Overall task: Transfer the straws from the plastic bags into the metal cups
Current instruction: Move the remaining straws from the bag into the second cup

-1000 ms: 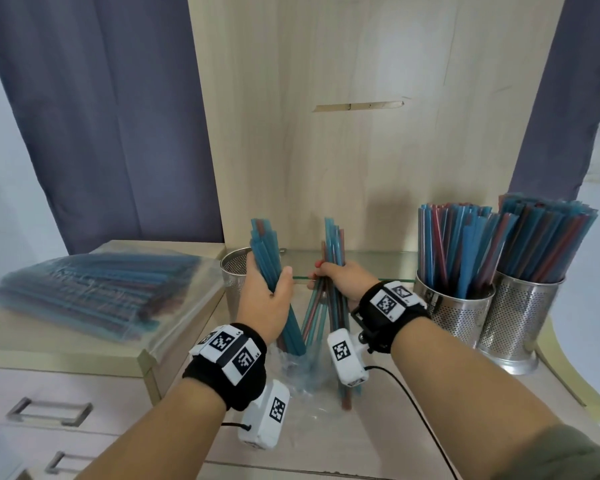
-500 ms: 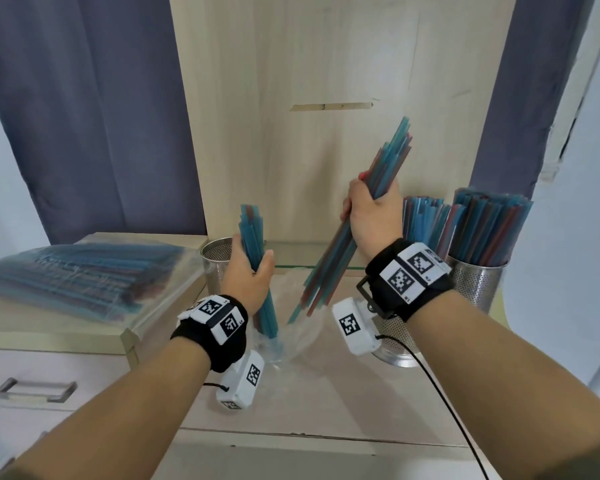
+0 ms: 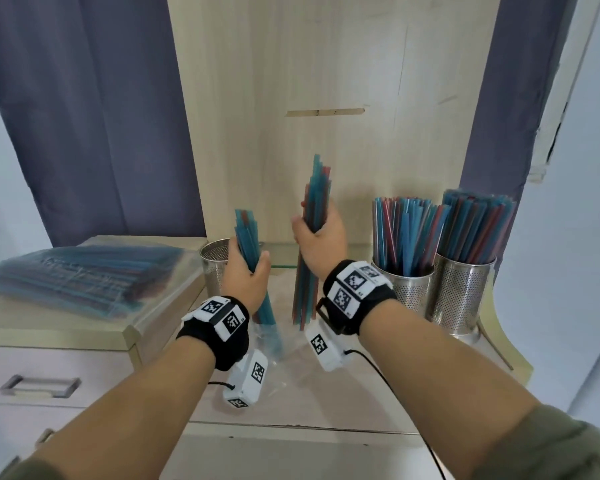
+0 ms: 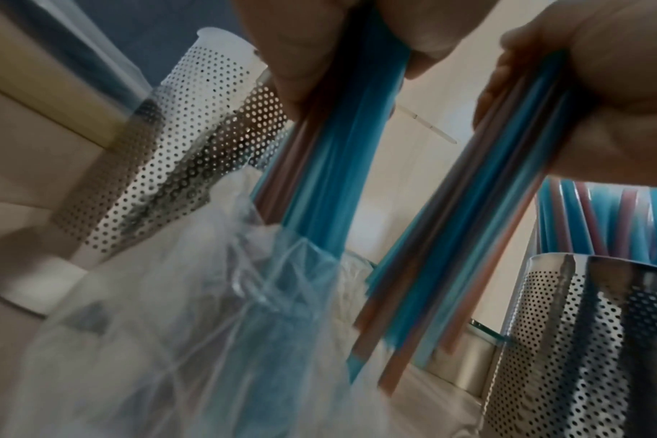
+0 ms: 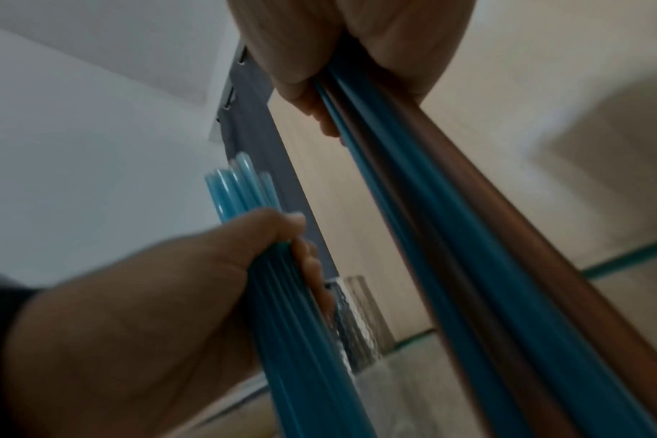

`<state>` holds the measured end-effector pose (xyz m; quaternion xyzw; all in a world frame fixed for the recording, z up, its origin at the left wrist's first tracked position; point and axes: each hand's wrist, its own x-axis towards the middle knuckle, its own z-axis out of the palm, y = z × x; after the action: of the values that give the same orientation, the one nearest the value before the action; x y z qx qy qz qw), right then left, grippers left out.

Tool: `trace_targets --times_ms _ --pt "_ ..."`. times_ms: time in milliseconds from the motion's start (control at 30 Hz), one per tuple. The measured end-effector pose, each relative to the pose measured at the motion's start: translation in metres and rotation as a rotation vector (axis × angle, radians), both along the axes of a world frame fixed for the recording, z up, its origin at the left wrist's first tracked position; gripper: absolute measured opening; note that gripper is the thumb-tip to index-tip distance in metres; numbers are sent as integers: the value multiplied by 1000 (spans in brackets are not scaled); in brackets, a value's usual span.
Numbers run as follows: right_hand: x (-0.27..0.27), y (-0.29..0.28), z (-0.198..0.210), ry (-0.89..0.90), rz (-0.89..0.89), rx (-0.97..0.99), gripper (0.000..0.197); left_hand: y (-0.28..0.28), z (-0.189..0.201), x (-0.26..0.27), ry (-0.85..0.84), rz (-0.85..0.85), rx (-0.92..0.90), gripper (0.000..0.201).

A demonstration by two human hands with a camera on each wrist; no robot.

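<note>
Two bunches of blue and red straws stand near upright above the tabletop [image 3: 343, 393], one in each of our hands. Our left hand [image 3: 245, 278] wraps its fingers and thumb round the blue bunch [image 3: 248, 244], whose lower ends sit inside a crumpled clear plastic bag [image 4: 214, 296] that lies on the tabletop. Our right hand [image 3: 321, 242] grips the mixed blue and red bunch [image 3: 314, 206] around its middle, its lower ends hanging free above the tabletop, beside the bag and clear of it. Just behind the left hand stands an empty perforated metal cup [image 3: 215, 261]. To the right, two more perforated metal cups [image 3: 465, 292] stand side by side, each packed with upright straws. On the raised drawer unit [image 3: 49, 341] at the left lie further plastic bags of straws [image 3: 84, 275], flat and stacked. A pale wooden panel [image 3: 326, 81] and dark curtains [image 3: 84, 116] rise behind.
</note>
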<state>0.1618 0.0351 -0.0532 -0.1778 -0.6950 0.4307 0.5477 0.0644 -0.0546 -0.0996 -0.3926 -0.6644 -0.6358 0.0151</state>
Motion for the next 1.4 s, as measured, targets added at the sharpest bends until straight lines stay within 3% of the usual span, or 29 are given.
trace_targets --times_ms 100,133,233,333,433,600,767,900,1033,1133,1400 --pt "-12 1 -27 -17 26 -116 50 -1 -2 -2 12 -14 -17 39" --pt "-16 4 -37 -35 17 -166 47 -1 -3 -3 25 -17 -26 41" --pt "-21 11 -59 -99 -1 -270 12 0 -4 -6 41 -15 -35 44" --pt "-17 13 -58 -102 63 -313 5 1 -4 -7 54 -5 -56 46" --pt "-7 7 -34 -53 116 -271 4 1 -3 -8 47 -9 -63 48" --pt "45 -15 40 129 156 -64 6 2 -1 -6 32 -12 -63 50" --pt "121 -1 95 278 84 10 9 2 2 -2 29 2 -81 44" --pt "165 28 111 355 -31 21 9 4 7 1 4 -11 -100 40" --pt "172 51 97 312 -104 11 12 7 25 8 43 -19 -50 35" --pt "162 59 77 214 -129 -22 11 9 49 15 95 -38 40 24" --pt "128 74 16 -75 -112 -41 13 11 108 32 172 -81 230 17"
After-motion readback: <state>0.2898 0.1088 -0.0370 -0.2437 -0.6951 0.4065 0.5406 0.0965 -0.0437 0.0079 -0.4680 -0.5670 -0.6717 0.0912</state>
